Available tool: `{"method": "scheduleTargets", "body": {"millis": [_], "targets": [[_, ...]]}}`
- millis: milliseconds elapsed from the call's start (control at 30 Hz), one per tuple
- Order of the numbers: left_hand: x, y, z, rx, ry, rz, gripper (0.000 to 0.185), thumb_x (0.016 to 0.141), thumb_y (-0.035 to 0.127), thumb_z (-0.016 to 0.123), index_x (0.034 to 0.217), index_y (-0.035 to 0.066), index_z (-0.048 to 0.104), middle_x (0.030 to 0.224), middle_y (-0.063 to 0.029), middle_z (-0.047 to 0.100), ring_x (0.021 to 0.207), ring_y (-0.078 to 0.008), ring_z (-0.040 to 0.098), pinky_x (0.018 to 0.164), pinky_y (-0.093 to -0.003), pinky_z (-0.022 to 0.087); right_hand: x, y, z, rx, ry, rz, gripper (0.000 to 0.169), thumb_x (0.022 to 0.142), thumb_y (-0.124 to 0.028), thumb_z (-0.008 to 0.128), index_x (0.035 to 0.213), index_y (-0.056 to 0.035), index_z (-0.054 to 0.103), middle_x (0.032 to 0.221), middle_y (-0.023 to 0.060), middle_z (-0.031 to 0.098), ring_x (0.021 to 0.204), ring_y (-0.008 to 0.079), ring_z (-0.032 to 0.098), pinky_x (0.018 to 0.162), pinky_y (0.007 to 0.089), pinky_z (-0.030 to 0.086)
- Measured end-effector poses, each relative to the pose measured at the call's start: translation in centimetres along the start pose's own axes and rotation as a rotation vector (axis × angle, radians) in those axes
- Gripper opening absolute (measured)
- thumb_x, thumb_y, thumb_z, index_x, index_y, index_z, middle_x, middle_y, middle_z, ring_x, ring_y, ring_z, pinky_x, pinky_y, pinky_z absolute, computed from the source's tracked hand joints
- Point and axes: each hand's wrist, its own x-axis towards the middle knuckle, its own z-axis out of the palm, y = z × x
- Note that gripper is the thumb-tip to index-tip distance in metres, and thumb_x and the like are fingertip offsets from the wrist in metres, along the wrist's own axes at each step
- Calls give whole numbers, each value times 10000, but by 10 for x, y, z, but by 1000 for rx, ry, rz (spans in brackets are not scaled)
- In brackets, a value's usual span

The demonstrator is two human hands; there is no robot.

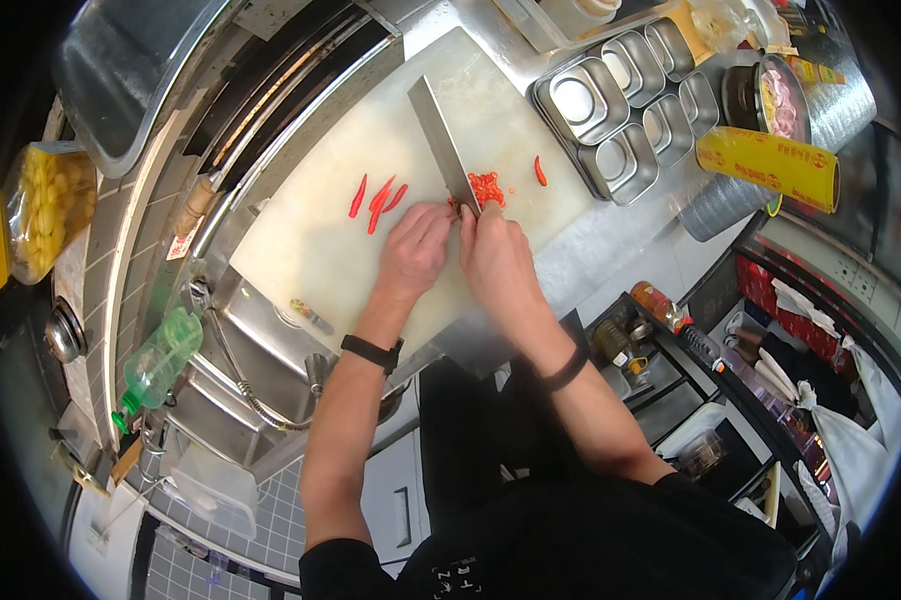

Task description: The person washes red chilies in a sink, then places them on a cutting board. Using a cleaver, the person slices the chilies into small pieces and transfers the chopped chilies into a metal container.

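My right hand [497, 251] grips a cleaver [441, 139], its broad blade reaching away over a white cutting board [330, 262]. Just left of the blade, my left hand [418, 244] has its fingers bent against the board, with a bit of red chili at the fingertips; most of that piece is hidden. Chopped red chili [488, 189] lies in a small heap at the blade's right side. Several whole red chilies [379, 199] rest on the board to the left of my left hand. One more small chili [541, 172] lies apart near the right edge.
Small metal containers [587, 101] stand in a tray beyond the board's right edge, near a yellow box [769, 166] and a bowl of sliced meat [782, 105]. A steel sink [225, 405] with a hose faucet [233, 375] is at the left, beside a green bottle [165, 356].
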Motion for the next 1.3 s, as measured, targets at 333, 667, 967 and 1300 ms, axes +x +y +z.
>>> {"method": "scheduleTargets", "body": {"millis": [333,667,967,1300], "targets": [[7,-1,-2,24,9,51,189,852,-101,779,1024,-34,741,1090,-144,785,1028,-334,758,867,-421,648,17,8,-2,34,72,-57,303,1162,-175,634,1036,100,625,798,372,709,772,592,712,687,616,563],[13,47,25,71,197,-393,197,1006,-18,811,1201,-18,787,1101,-157,807,1024,-340,767,908,-421,624,4,48,-71,179,156,-47,236,1153,-167,652,1091,60,632,737,338,682,742,570,713,621,600,528],[87,75,62,170,-136,-255,342,953,9,745,1282,60,822,1385,-98,715,1278,-317,653,1022,-445,552,5,53,-137,200,211,-117,220,1135,-87,690,998,31,566,644,245,608,505,394,613,505,435,424],[89,61,55,338,-82,-144,193,942,62,765,1126,72,823,1352,-97,692,1308,-342,612,1081,-490,506,13,64,-144,176,196,-172,181,1152,-95,666,1081,66,622,783,268,706,546,327,666,541,391,476]]}}
